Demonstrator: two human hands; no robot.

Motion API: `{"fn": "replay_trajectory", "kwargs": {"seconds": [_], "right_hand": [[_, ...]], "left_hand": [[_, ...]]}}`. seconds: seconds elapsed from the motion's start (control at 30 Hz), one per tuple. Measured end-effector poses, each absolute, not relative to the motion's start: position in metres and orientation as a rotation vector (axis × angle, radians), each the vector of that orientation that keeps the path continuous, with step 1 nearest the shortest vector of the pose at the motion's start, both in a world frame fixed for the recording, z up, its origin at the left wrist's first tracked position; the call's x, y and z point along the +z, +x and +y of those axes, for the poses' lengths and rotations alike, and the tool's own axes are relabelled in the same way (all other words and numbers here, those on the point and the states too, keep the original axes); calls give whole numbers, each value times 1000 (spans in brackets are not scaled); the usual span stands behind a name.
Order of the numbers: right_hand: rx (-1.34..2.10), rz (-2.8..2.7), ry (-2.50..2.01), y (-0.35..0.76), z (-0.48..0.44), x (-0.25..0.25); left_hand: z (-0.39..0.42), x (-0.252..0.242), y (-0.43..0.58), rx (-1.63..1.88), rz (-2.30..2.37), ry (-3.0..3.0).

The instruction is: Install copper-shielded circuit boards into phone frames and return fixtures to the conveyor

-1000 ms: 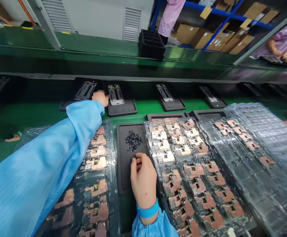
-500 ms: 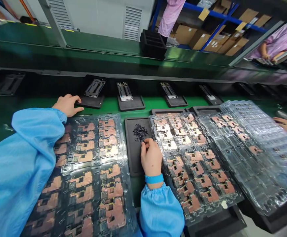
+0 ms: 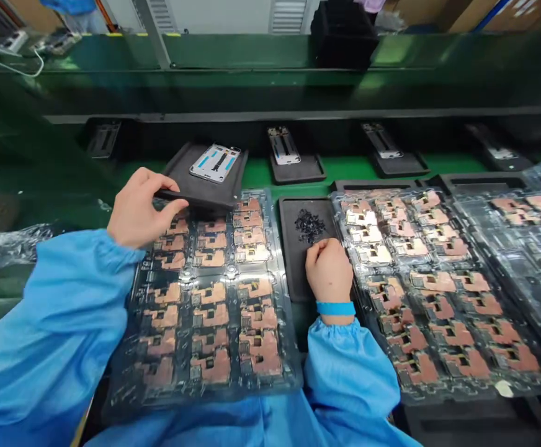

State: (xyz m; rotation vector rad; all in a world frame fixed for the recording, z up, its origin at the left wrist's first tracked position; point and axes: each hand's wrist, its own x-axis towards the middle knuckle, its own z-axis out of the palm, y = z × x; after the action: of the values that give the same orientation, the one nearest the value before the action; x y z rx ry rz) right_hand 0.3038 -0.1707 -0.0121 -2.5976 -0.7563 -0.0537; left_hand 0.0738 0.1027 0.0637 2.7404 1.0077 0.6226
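My left hand (image 3: 143, 208) grips the near left edge of a black foam tray (image 3: 182, 192), thumb and fingers closed around it. On that tray lies a silver phone frame (image 3: 215, 162) with blue strips. The tray is tilted and overlaps the far edge of a clear plastic tray (image 3: 184, 382) of copper-coloured circuit boards (image 3: 212, 366). My right hand (image 3: 330, 273) is closed with its fingertips by a pile of small dark parts (image 3: 308, 226) in a shallow black tray (image 3: 295, 273). Whether it pinches a part is hidden.
Further black trays with phone frames (image 3: 284, 146) stand in a row on the green conveyor belt (image 3: 256, 177). Right of my right hand lies another clear tray of circuit boards (image 3: 451, 332). Crumpled plastic film (image 3: 12, 245) lies at the left. Stacked black trays (image 3: 344, 34) stand at the back.
My left hand has pulled the black tray with the phone frame off the belt towards me, and it is now tilted. The right hand stays at the dark parts. The view has turned left.
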Motion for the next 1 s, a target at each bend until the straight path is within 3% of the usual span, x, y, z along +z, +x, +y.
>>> {"fn": "replay_trajectory", "kwargs": {"seconds": [0.27, 0.53, 1.0], "right_hand": [[-116, -780, -2346, 297, -184, 8], [3, -805, -1905, 259, -214, 52], [897, -1060, -1542, 201, -219, 60]], "left_hand": [[-50, 72, 8, 593, 523, 2921], [-104, 35, 9, 300, 364, 3006], [-123, 24, -42, 257, 715, 2813]]}}
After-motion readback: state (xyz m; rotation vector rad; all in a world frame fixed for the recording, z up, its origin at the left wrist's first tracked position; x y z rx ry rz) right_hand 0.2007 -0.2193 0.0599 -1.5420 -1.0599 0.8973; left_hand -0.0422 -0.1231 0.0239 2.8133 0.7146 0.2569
